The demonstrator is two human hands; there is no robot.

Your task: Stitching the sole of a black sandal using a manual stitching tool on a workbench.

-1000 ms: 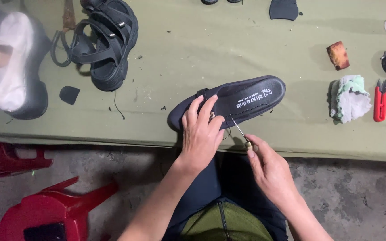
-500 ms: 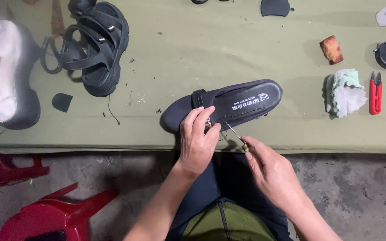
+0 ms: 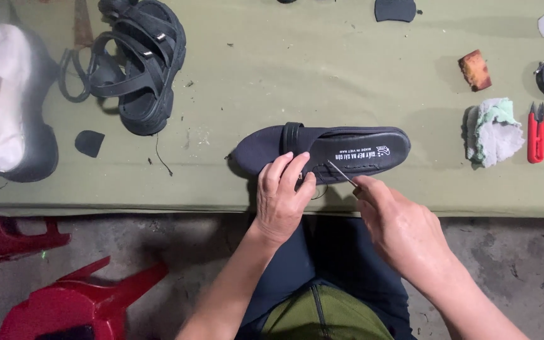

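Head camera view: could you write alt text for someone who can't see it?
A person's left hand presses down a dark flat shoe at the edge of a green-covered table while the right hand holds a thin needle at its side. Black sandals, a crumpled cloth and red snips lie nearby.

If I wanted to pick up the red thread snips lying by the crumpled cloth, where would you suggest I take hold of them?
Take the red thread snips by the long red handle, from the right side or from above. They lie flat with the dark blades pointing to the far edge of the olive-green table, and the crumpled pale cloth crowds their left side. A grip across the handle's narrow width would probably keep fingers off the points.
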